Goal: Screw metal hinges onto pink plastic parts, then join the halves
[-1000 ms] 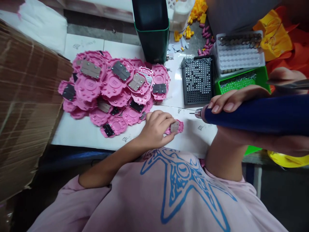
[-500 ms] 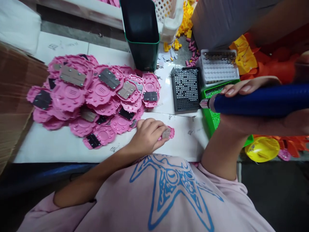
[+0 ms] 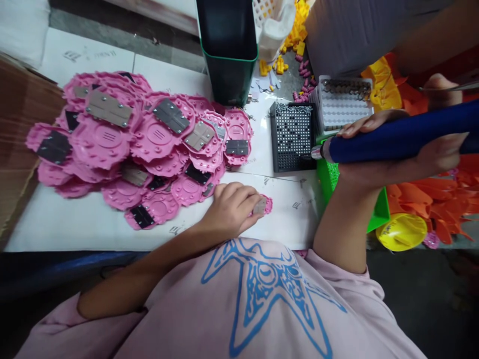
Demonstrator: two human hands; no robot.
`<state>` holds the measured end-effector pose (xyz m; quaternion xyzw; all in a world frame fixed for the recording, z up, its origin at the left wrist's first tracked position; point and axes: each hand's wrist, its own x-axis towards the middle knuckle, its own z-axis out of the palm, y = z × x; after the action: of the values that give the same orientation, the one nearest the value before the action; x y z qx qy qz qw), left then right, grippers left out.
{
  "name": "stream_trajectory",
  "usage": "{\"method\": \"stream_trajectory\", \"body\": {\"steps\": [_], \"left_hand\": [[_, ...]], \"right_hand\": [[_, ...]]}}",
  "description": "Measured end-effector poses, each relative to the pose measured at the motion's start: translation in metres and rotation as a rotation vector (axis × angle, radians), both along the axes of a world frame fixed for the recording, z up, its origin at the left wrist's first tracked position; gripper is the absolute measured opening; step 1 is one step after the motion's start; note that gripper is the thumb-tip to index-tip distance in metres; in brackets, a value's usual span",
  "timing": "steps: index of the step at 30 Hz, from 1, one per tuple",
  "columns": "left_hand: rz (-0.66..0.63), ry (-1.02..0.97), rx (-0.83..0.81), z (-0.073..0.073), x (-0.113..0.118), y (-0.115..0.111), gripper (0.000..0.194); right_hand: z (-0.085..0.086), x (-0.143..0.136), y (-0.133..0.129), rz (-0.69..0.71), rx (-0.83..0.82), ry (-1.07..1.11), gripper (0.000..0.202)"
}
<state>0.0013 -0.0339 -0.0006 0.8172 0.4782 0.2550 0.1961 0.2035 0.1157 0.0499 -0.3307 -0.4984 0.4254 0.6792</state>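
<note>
My left hand (image 3: 232, 208) is closed on a small pink plastic part (image 3: 268, 205) with a grey plate, holding it against the white tabletop near my shirt. Its far side is hidden under my fingers. In my right hand (image 3: 396, 169) lies a blue electric screwdriver (image 3: 377, 137), gripped along its body and pointing left. The screwdriver's tip is at the lower right corner of a black screw tray (image 3: 276, 162), where several screws stand in rows of holes. To the left is a heap of pink plastic covers (image 3: 157, 134) bearing grey, beige and black screwed-on plates.
A dark green bin (image 3: 232, 75) stands behind the heap. Beside the black tray are a clear tray of metal parts (image 3: 342, 112) and a green tray (image 3: 381, 212). Orange pieces (image 3: 419, 199) and a yellow round piece (image 3: 402, 232) lie at right; a cardboard box (image 3: 26, 134) borders the left.
My right hand and the screwdriver have shifted slightly, with the tip now at the black tray's edge. The view has moved a little; my left hand stays on the pink part.
</note>
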Motion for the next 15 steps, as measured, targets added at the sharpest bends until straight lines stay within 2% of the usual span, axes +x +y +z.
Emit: {"method": "stream_trajectory", "body": {"steps": [2, 3, 6, 10, 15], "left_hand": [[-0.002, -0.002, -0.003, -0.0001, -0.0002, -0.0004, 0.028], [-0.001, -0.002, -0.003, -0.0001, -0.0004, -0.0006, 0.028], [-0.005, -0.002, -0.006, 0.0004, -0.0006, -0.0006, 0.027], [-0.004, -0.003, 0.0, 0.0007, -0.0006, -0.0005, 0.027], [0.0, 0.011, -0.01, -0.0001, -0.0003, -0.0011, 0.028]], "right_hand": [[-0.0016, -0.0024, 0.0014, -0.085, 0.232, -0.041, 0.05], [-0.0019, -0.0032, 0.0017, -0.074, 0.268, -0.057, 0.047], [-0.0001, -0.0023, -0.0003, -0.008, 0.219, -0.114, 0.038], [0.0044, 0.0005, -0.0049, 0.052, 0.087, -0.203, 0.044], [0.0036, -0.0058, -0.0035, 0.038, 0.231, -0.092, 0.033]]}}
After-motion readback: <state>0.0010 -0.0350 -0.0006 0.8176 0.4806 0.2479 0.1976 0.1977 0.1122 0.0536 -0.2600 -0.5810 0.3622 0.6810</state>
